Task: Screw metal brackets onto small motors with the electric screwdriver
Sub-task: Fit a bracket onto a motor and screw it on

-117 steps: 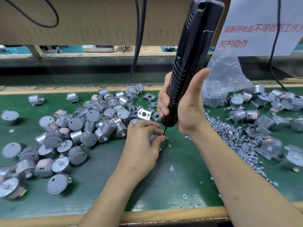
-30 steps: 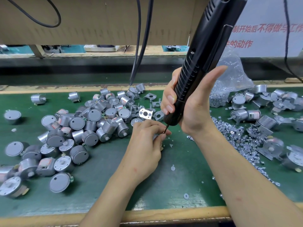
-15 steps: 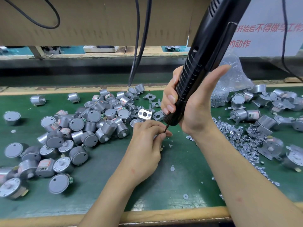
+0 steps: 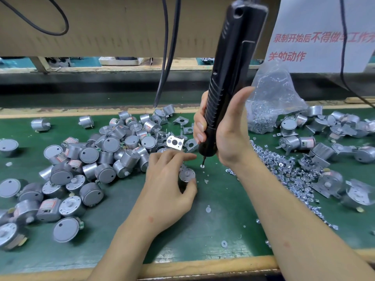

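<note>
A small motor (image 4: 187, 174) is held on the green mat (image 4: 227, 201), front centre, pinched between the thumb and curled fingers of the left hand (image 4: 168, 187); the index finger is extended. The motor is a silver round can with a short shaft stub on its upper face. The black electric screwdriver (image 4: 233, 74) is gripped upright by the right hand (image 4: 227, 134), with a screw (image 4: 202, 166) at its bit, just beside the motor.

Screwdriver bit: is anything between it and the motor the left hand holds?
Nothing visible. The bit hangs just right of the motor, only bare mat between; the index finger of the left hand lies beyond that gap.
</note>
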Action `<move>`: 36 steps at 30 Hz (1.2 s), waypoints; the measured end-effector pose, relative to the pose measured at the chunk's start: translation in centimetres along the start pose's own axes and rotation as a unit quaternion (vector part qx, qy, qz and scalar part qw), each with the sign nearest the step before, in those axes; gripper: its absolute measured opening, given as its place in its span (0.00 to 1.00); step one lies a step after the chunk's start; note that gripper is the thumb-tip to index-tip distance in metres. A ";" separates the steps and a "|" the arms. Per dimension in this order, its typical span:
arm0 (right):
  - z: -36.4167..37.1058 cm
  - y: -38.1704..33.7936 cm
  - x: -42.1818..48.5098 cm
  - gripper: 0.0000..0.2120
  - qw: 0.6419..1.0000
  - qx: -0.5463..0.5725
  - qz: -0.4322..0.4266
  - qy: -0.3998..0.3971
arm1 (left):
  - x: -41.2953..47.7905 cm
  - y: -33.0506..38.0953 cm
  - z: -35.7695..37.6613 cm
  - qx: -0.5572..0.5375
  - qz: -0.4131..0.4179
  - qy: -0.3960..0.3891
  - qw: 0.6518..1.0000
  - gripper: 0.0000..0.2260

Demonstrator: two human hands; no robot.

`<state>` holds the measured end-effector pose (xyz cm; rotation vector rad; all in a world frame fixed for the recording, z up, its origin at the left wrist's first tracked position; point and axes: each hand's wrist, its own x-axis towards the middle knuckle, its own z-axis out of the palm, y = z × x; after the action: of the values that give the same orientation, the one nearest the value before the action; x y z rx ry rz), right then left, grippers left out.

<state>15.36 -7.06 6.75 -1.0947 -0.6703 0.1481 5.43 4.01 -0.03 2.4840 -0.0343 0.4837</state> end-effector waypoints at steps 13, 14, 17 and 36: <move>-0.2 2.1 0.1 0.49 0.989 -0.139 -0.001 0.039 | -0.8 -0.7 -0.1 0.029 0.011 -0.011 0.999 0.18; -0.3 2.2 0.1 0.48 0.989 -0.142 -0.002 0.041 | -0.8 -0.6 -0.1 0.029 0.012 -0.010 0.999 0.18; -0.3 2.0 0.2 0.50 0.991 -0.126 -0.017 0.051 | -0.9 -0.8 -0.2 0.031 0.012 -0.005 0.999 0.18; -0.5 1.5 0.2 0.52 0.989 -0.126 -0.025 0.068 | -0.5 -1.4 0.0 0.128 -0.053 0.002 0.990 0.13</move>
<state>16.13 -6.67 5.38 -1.3172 -0.6037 -0.0570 5.16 5.10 -1.01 2.7176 0.1716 0.4743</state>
